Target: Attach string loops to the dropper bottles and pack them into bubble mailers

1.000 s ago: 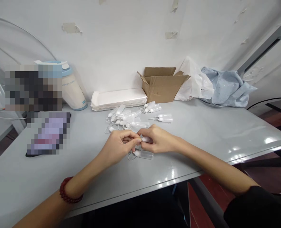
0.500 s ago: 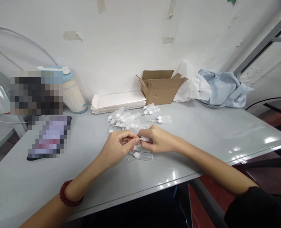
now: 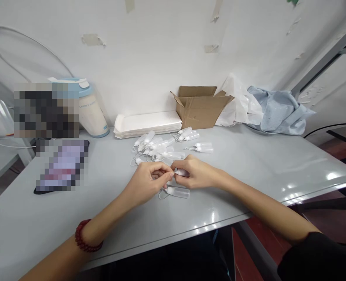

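My two hands meet over the middle of the grey table [image 3: 249, 171]. My right hand [image 3: 197, 173] is closed around a small clear plastic bottle [image 3: 181, 172] with a white cap. My left hand [image 3: 150, 180] pinches at that bottle's cap end with thumb and forefinger. A red bead bracelet [image 3: 83, 239] is on my left wrist. Another small bottle [image 3: 177, 191] with a looped tether lies on the table just below my hands. A pile of several similar bottles [image 3: 161, 146] lies just beyond my hands.
At the back by the wall stand an open cardboard box [image 3: 200, 107], a stack of white flat sheets [image 3: 148, 123], a white plastic bag [image 3: 239, 103] and a blue cloth [image 3: 278, 111]. A white and blue container [image 3: 91, 111] stands at back left. The table's edge runs near right.
My hands stay together on the same bottle with only slight finger shifts. The view has tilted a little.
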Demonstrator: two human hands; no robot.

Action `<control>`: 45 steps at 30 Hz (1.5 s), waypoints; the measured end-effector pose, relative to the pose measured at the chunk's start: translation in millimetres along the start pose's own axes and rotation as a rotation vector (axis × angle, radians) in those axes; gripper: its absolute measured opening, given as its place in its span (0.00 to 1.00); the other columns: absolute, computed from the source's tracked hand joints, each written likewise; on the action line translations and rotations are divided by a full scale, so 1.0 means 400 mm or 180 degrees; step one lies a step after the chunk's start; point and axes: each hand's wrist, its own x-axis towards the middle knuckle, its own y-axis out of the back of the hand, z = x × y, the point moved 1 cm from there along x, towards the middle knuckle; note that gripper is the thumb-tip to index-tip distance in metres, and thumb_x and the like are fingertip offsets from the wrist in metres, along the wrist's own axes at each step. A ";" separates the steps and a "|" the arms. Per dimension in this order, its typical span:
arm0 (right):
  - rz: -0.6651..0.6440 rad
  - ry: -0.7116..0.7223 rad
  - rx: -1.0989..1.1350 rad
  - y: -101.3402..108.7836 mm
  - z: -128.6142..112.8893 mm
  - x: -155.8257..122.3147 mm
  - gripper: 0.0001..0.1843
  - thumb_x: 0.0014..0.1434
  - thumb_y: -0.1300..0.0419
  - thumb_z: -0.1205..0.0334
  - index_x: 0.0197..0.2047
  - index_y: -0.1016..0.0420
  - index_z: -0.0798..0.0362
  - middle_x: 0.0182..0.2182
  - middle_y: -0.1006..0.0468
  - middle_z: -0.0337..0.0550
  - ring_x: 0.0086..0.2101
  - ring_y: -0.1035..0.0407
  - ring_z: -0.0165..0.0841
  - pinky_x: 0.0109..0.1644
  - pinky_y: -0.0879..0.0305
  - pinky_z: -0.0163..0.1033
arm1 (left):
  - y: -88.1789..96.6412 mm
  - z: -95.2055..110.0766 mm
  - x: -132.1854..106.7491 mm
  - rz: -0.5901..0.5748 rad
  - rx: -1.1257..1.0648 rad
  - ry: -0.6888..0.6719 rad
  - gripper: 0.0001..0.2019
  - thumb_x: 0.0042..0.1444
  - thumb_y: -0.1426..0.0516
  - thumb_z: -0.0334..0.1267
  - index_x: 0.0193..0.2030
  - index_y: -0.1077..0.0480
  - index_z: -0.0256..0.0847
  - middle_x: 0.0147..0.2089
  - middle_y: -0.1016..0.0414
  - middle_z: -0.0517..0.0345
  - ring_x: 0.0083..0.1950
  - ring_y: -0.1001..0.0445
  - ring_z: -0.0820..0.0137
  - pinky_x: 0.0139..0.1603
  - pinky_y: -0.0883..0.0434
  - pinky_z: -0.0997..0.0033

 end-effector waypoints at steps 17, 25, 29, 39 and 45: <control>0.0507 -0.0810 -0.1337 0.066 0.082 0.020 0.08 0.60 0.48 0.65 0.35 0.29 0.56 0.31 0.26 0.43 0.29 0.36 0.29 0.31 0.48 0.34 | 0.034 -0.008 0.016 -0.0078 0.0636 0.0106 0.09 0.53 0.44 0.40 0.27 0.27 0.39 0.25 0.27 0.61 0.26 0.29 0.73 0.29 0.33 0.74; -0.0023 -0.1318 -0.2074 0.057 0.105 0.026 0.15 0.66 0.53 0.58 0.44 0.28 0.57 0.42 0.27 0.53 0.42 0.33 0.41 0.33 0.47 0.37 | 0.032 -0.014 0.015 -0.0153 0.0975 0.0012 0.10 0.54 0.45 0.40 0.26 0.28 0.39 0.24 0.27 0.63 0.26 0.32 0.73 0.29 0.35 0.74; -0.0065 -0.1136 -0.1730 0.057 0.101 0.022 0.15 0.65 0.49 0.54 0.46 0.29 0.55 0.42 0.28 0.49 0.37 0.33 0.36 0.32 0.47 0.35 | 0.034 -0.017 0.017 -0.0031 0.1221 -0.0044 0.16 0.56 0.48 0.43 0.20 0.34 0.39 0.18 0.37 0.65 0.21 0.39 0.76 0.24 0.42 0.75; -0.0200 -0.0795 -0.1530 0.037 0.094 0.025 0.09 0.61 0.45 0.62 0.41 0.29 0.58 0.39 0.28 0.48 0.33 0.35 0.32 0.32 0.47 0.34 | 0.046 -0.018 0.023 0.0750 0.1447 -0.0163 0.20 0.57 0.49 0.46 0.18 0.32 0.38 0.15 0.41 0.65 0.19 0.45 0.76 0.22 0.46 0.74; 0.0207 -0.0860 -0.1586 0.051 0.083 0.020 0.10 0.63 0.47 0.61 0.42 0.30 0.58 0.40 0.26 0.49 0.35 0.33 0.34 0.34 0.47 0.35 | 0.052 -0.022 0.026 0.0959 0.1487 -0.0188 0.17 0.56 0.49 0.44 0.20 0.30 0.39 0.19 0.31 0.62 0.23 0.37 0.72 0.24 0.42 0.73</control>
